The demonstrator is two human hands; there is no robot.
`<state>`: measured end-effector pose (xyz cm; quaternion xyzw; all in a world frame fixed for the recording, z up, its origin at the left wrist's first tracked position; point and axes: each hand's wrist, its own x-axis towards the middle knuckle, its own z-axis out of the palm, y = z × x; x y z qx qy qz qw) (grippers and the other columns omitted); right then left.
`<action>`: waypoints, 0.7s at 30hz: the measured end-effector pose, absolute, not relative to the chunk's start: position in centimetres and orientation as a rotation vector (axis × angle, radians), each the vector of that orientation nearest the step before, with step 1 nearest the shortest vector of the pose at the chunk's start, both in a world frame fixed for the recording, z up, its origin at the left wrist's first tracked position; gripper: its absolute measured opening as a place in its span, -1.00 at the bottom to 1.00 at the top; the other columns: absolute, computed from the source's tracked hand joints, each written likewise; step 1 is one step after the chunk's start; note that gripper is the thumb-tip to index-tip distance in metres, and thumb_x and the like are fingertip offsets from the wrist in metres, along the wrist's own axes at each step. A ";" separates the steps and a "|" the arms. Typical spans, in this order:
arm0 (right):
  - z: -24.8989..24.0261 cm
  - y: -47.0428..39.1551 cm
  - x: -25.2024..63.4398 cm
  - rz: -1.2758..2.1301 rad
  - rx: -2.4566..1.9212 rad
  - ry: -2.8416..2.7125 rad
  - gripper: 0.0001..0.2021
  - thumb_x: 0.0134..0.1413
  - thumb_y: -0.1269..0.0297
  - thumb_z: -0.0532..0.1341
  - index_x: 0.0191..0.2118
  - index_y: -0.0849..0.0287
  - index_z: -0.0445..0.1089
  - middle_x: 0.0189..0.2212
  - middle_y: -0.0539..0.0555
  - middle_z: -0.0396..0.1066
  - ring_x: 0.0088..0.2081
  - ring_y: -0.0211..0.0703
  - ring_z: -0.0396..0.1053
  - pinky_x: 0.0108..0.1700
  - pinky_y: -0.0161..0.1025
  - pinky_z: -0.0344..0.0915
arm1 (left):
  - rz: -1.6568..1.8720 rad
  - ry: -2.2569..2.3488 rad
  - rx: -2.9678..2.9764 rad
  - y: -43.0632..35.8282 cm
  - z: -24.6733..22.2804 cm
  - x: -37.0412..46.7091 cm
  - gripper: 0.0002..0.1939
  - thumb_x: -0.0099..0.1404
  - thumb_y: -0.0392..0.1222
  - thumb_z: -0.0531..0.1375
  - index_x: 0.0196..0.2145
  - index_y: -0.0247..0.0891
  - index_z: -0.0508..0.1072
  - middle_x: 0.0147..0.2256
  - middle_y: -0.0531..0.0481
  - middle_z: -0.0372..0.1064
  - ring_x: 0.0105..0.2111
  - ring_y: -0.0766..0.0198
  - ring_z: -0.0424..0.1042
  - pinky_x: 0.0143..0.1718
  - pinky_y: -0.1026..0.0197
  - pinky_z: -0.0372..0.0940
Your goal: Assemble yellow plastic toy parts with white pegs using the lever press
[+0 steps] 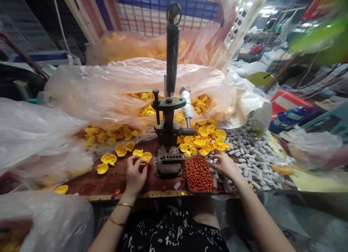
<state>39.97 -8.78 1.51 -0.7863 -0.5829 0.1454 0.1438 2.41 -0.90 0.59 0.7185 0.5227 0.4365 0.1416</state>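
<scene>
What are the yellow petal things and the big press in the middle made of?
Yellow petals: probably thin plastic or fabric; they look curled and slightly glossy. Press: metal, dull dark green paint, with a coiled steel spring on top. Left hand touches one petal.

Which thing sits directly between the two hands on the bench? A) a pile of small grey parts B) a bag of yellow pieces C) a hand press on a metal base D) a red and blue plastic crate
C: the hand press stands on the bench between the left hand and the right hand, with the tray of red beads just right of its base.
</scene>
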 end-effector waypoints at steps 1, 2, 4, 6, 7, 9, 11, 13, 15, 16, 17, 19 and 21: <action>1.5 -8.9 40.0 0.377 -2.207 -1.642 -0.82 -0.15 0.31 0.23 -0.35 0.19 0.51 -0.32 0.13 0.39 -0.30 -0.10 0.37 -0.21 -0.23 0.26 | 1.272 1.491 2.088 -1.3 0.9 2.7 -0.94 0.16 -0.24 0.15 -0.42 -0.24 0.41 -0.17 -0.11 0.14 -0.10 0.10 0.27 0.00 0.02 0.23; 1.6 -9.0 40.2 0.353 -2.146 -1.593 -0.84 -0.14 0.29 0.22 -0.38 0.20 0.49 -0.32 0.13 0.38 -0.29 -0.10 0.37 -0.19 -0.20 0.26 | 1.284 1.479 2.088 -1.7 1.2 3.0 -0.95 0.15 -0.26 0.15 -0.44 -0.25 0.41 -0.17 -0.11 0.13 -0.09 0.10 0.26 0.00 0.02 0.23; 2.5 -9.1 40.3 0.355 -2.016 -1.469 -0.85 -0.15 0.25 0.23 -0.41 0.19 0.45 -0.35 0.11 0.38 -0.31 -0.10 0.36 -0.20 -0.17 0.27 | 1.292 1.453 2.043 -2.5 1.6 3.5 -0.95 0.14 -0.28 0.16 -0.46 -0.24 0.41 -0.15 -0.11 0.14 -0.08 0.11 0.27 0.00 0.02 0.24; 3.8 -9.2 39.4 0.501 -1.869 -1.315 -0.81 -0.16 0.19 0.27 -0.41 0.18 0.41 -0.42 0.08 0.40 -0.36 -0.11 0.35 -0.26 -0.17 0.28 | 1.274 1.403 1.975 -3.1 1.9 4.0 -0.95 0.15 -0.29 0.15 -0.46 -0.24 0.40 -0.14 -0.10 0.16 -0.08 0.13 0.29 -0.01 0.05 0.25; 4.6 -9.1 38.4 0.629 -1.773 -1.232 -0.78 -0.17 0.16 0.30 -0.40 0.18 0.40 -0.44 0.08 0.41 -0.38 -0.13 0.36 -0.29 -0.18 0.29 | 1.262 1.367 1.948 -3.4 2.0 4.3 -0.94 0.15 -0.30 0.15 -0.46 -0.24 0.40 -0.13 -0.10 0.18 -0.07 0.14 0.30 -0.02 0.07 0.26; 5.7 -8.9 35.4 0.923 -1.550 -1.088 -0.70 -0.20 0.11 0.34 -0.33 0.18 0.39 -0.43 0.07 0.44 -0.39 -0.15 0.38 -0.32 -0.22 0.31 | 1.256 1.279 1.938 -4.0 2.1 4.9 -0.94 0.16 -0.33 0.13 -0.44 -0.24 0.38 -0.13 -0.10 0.21 -0.07 0.15 0.31 -0.03 0.10 0.28; 6.3 -8.6 31.5 1.156 -1.371 -0.995 -0.63 -0.22 0.11 0.37 -0.26 0.20 0.40 -0.42 0.07 0.46 -0.40 -0.18 0.40 -0.33 -0.24 0.33 | 1.294 1.194 1.977 -4.5 2.1 5.5 -0.91 0.16 -0.38 0.12 -0.37 -0.24 0.36 -0.15 -0.10 0.23 -0.08 0.16 0.33 -0.03 0.10 0.27; 6.1 -8.4 27.8 1.265 -1.297 -0.976 -0.63 -0.19 0.11 0.35 -0.24 0.22 0.40 -0.44 0.06 0.46 -0.43 -0.20 0.40 -0.36 -0.25 0.34 | 1.339 1.137 2.033 -4.8 2.2 5.9 -0.79 0.14 -0.43 0.11 -0.25 -0.24 0.34 -0.15 -0.11 0.24 -0.09 0.16 0.33 -0.02 0.08 0.27; 5.6 -8.4 24.8 1.196 -1.290 -1.090 -0.73 -0.08 0.16 0.29 -0.27 0.22 0.39 -0.42 0.07 0.45 -0.43 -0.20 0.39 -0.36 -0.24 0.34 | 1.345 1.110 2.078 -5.1 2.2 6.0 -0.68 0.13 -0.46 0.10 -0.14 -0.24 0.30 -0.14 -0.13 0.24 -0.08 0.16 0.32 -0.01 0.07 0.27; 5.3 -8.4 23.8 1.079 -1.307 -1.215 -0.79 -0.02 0.21 0.25 -0.27 0.21 0.39 -0.39 0.08 0.45 -0.40 -0.18 0.39 -0.33 -0.23 0.34 | 1.332 1.100 2.097 -5.1 2.3 5.9 -0.64 0.13 -0.48 0.09 -0.11 -0.24 0.28 -0.13 -0.14 0.24 -0.06 0.15 0.32 -0.01 0.06 0.27; 5.0 -8.4 23.0 0.914 -1.333 -1.375 -0.85 0.02 0.28 0.21 -0.26 0.20 0.40 -0.36 0.10 0.44 -0.35 -0.16 0.39 -0.28 -0.22 0.34 | 1.314 1.092 2.112 -5.2 2.3 5.8 -0.60 0.13 -0.49 0.08 -0.08 -0.23 0.27 -0.12 -0.14 0.24 -0.05 0.14 0.31 0.00 0.05 0.27; 4.8 -8.5 22.2 0.545 -1.382 -1.736 -0.84 0.07 0.41 0.14 -0.23 0.18 0.42 -0.31 0.14 0.42 -0.27 -0.12 0.36 -0.22 -0.18 0.31 | 1.278 1.071 2.136 -5.3 2.6 5.5 -0.56 0.12 -0.51 0.05 -0.05 -0.22 0.27 -0.11 -0.15 0.24 -0.03 0.14 0.31 0.02 0.03 0.26; 4.8 -8.4 21.9 0.276 -1.396 -2.051 -0.83 0.07 0.44 0.14 -0.21 0.19 0.42 -0.28 0.18 0.41 -0.25 -0.06 0.33 -0.21 -0.15 0.29 | 1.254 1.046 2.154 -5.3 2.7 5.3 -0.53 0.12 -0.53 0.02 -0.02 -0.22 0.27 -0.10 -0.15 0.24 -0.03 0.14 0.30 0.04 0.01 0.26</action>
